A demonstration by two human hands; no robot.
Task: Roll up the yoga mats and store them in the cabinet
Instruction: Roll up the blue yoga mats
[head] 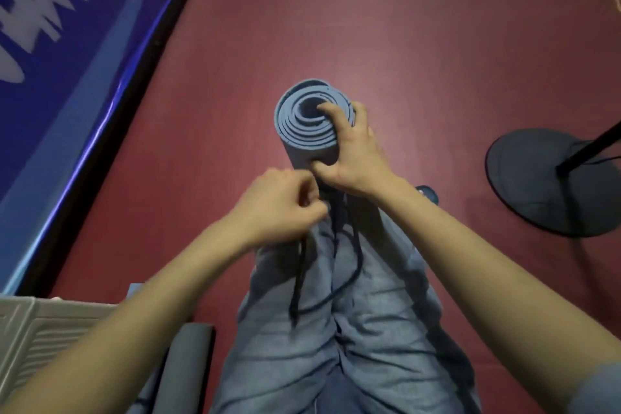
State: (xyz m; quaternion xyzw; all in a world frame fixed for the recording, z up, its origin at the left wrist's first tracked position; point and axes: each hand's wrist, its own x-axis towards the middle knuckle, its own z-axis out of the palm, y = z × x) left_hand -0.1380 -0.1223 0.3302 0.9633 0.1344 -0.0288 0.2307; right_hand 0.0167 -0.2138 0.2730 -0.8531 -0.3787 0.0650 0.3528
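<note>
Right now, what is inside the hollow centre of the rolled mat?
A finger of the right hand dips into the core of the rolled mat. Below that the hole is dark, so anything deeper is hidden. The left hand pinches the black cord.

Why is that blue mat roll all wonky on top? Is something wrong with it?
A little. The rolled blue yoga mat stands on end, and its spiral layers sit uneven, with a loose hollow core. The right hand grips it, one finger in the core, while the left hand pinches the black cord. Nothing looks torn.
</note>
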